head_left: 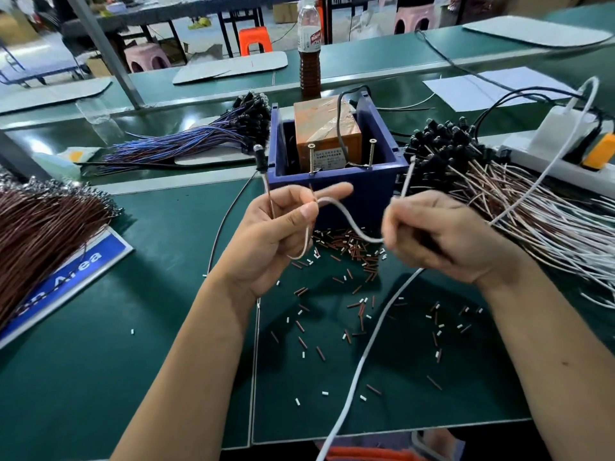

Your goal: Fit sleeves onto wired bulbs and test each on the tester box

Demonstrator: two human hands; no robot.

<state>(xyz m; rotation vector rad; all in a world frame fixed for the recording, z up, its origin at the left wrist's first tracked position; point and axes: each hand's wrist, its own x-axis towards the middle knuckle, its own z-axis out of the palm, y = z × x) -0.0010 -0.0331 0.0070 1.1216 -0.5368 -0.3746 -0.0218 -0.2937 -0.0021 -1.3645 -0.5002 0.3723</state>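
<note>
Pinching a white wire (pixel 336 211) between thumb and curled fingers, the left hand (pixel 283 227) keeps its index finger straight, just before the tester box (pixel 336 151). Right hand (pixel 432 234) fully curled round the same wire. Bulb (pixel 259 156) upright, left of box.

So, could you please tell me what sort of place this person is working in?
Most likely a factory assembly bench: bundles of wired bulbs lie in heaps on a green work mat, a taped tester box sits in a blue bin, and plastic stools stand behind.
</note>
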